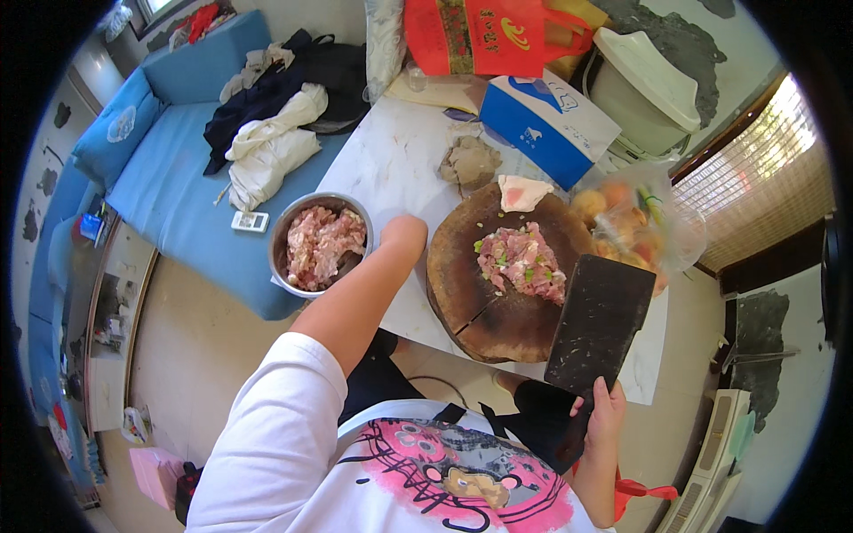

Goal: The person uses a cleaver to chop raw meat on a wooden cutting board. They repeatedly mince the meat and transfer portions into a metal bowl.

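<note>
My right hand [605, 410] grips the handle of a broad, dark cleaver [600, 326]. The blade lies over the right edge of a round wooden chopping block [460, 286], close to a mound of chopped raw meat [523, 260] with green bits in it. At the block's far side rests a pale slab of meat or fat [524, 193]. Between the block and a metal bowl [274, 256] is the rounded end of my left arm, where my left hand [405, 233] shows no fingers. Minced raw meat [323, 243] fills much of the bowl.
Behind the block are a brown clump [470, 162], a blue-and-white box [546, 126], a red bag [476, 40] and a pale lidded appliance [646, 86]. A plastic bag of produce [630, 220] sits to the right. A blue sofa [180, 180] with clothes stands left.
</note>
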Available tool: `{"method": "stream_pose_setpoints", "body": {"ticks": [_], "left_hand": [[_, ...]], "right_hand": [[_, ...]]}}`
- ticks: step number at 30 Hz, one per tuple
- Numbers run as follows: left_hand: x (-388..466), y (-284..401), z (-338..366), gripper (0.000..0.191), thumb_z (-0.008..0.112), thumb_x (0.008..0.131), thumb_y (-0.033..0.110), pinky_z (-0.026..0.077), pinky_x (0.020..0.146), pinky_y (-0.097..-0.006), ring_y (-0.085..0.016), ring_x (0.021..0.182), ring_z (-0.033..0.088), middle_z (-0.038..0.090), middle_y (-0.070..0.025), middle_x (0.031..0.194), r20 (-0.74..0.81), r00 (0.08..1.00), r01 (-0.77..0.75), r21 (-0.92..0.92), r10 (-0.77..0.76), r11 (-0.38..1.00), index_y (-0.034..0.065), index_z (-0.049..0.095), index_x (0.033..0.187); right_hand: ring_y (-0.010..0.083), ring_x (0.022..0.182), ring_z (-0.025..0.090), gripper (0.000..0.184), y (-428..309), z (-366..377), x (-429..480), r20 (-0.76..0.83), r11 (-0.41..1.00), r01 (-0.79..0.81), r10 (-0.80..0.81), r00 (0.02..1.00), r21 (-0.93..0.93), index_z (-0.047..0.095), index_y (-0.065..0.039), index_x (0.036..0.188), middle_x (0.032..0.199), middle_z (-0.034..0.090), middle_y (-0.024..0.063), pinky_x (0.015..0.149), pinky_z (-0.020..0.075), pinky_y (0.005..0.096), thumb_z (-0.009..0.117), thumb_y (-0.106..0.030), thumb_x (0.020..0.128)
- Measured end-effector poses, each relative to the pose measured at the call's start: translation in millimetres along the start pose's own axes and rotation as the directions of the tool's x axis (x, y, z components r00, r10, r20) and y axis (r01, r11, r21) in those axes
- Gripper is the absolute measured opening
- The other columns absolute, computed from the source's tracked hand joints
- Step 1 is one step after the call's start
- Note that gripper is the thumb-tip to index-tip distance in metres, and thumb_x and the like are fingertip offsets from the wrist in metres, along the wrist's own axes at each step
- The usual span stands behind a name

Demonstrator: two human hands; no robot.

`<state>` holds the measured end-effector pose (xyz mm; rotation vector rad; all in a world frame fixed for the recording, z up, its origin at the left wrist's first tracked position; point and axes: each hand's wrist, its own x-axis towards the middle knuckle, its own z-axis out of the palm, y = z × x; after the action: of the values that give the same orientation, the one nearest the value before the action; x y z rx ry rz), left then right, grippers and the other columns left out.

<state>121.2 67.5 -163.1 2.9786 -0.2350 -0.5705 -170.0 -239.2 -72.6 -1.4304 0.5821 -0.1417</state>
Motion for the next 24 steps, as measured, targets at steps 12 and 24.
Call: {"method": "stream_pose_setpoints", "body": {"ticks": [12,24], "left_hand": [[7.2,-24.0,-16.6,0.016,0.057,0.079,0.012,0.052,0.075,-0.0408,-0.035,0.088,0.064,0.067,-0.0181,0.090,-0.156,0.985,-0.112,-0.263,0.073,0.958,0.0052,0.070,0.086],[6.1,-22.7,-0.2,0.020,0.064,0.072,0.008,0.051,0.080,-0.0419,-0.034,0.094,0.063,0.065,-0.0180,0.099,0.025,0.989,-0.150,0.246,0.149,0.958,0.0043,0.068,0.091]], "right_hand": [[0.0120,0.055,0.055,0.017,15.5,-18.2,-15.7,-0.012,0.999,-0.001,0.001,1.000,0.048,0.052,-0.003,0.102,0.080,0.060,0.0060,0.046,0.0471,0.0257,0.050,-0.018,0.095],[0.0131,0.055,0.055,0.019,4.9,-21.3,-15.1,-0.060,0.991,0.076,-0.070,0.996,0.112,0.052,-0.002,0.106,0.084,0.061,0.0073,0.046,0.0458,0.0261,0.049,-0.018,0.095]]}}
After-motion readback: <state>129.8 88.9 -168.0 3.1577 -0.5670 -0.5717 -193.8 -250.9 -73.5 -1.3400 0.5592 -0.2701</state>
